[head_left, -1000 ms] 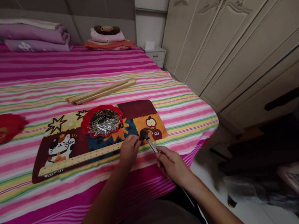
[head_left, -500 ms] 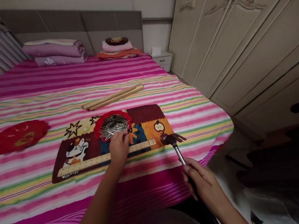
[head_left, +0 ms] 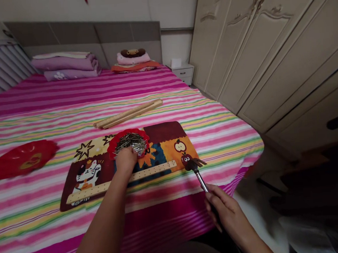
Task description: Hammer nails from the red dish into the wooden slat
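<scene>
Left hand [head_left: 125, 159] dips into the nail dish [head_left: 129, 143], fingers bunched, contents hidden. Right hand [head_left: 225, 211] clamps the hammer [head_left: 195, 167], head resting beside the strip [head_left: 120, 181], ready.

Shiny metal nails [head_left: 129, 142]; wood strip [head_left: 149, 171]; cloth mat [head_left: 160, 131].
</scene>
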Available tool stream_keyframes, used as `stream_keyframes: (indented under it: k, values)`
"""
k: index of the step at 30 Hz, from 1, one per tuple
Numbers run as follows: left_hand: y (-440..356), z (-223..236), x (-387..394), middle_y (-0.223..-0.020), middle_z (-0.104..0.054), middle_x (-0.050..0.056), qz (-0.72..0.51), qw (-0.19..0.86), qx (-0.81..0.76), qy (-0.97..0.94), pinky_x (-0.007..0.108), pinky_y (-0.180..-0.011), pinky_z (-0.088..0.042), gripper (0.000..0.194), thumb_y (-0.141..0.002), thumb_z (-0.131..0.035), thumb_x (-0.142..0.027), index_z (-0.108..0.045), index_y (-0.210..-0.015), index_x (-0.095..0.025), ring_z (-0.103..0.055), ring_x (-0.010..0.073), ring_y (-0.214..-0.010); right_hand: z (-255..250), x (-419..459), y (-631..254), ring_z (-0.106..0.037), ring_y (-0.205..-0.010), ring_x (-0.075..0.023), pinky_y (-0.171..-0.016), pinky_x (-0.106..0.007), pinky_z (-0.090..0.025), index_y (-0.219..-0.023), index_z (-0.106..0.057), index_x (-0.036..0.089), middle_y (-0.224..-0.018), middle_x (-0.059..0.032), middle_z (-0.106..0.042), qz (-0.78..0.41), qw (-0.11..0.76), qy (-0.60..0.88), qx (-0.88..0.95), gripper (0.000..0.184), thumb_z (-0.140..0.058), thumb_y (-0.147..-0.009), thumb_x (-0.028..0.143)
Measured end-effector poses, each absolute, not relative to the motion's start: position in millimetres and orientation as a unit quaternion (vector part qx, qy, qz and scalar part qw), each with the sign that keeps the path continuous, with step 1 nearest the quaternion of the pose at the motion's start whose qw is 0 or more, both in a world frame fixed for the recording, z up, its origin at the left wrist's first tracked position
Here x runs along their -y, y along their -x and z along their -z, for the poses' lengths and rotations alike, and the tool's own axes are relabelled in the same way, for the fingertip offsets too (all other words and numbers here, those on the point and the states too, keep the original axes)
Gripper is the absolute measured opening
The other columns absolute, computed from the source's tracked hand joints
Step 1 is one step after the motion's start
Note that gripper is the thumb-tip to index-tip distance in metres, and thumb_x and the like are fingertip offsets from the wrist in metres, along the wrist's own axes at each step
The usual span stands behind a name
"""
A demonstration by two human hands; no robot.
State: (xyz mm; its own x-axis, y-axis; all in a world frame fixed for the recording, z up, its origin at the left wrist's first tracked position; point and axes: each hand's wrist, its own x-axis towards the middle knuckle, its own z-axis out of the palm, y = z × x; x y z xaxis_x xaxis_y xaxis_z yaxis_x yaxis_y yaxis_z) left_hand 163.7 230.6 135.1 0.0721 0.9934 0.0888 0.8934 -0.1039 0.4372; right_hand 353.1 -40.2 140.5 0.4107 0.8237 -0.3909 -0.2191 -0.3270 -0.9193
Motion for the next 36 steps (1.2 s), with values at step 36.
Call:
stream_keyframes:
  k: [36]
  values:
    - [-208.4, -100.6, -159.0, -0.056, -0.062, -0.004, -0.32, 0.424, -0.515, -0.673, 0.023, -0.056, -0.043, 0.01, -0.066, -0.06, -0.029, -0.067, -0.069, -0.022, -0.056, 0.0121, -0.054, -136.8, 42.0, -351.8, -0.035, -0.035, -0.0057, -0.03, -0.017, -0.025, -0.098, -0.054, 0.018, -0.054, 0.0081, -0.046, -0.493, 0.531, 0.646, 0.239, 0.039, -0.055, -0.077, 0.05]
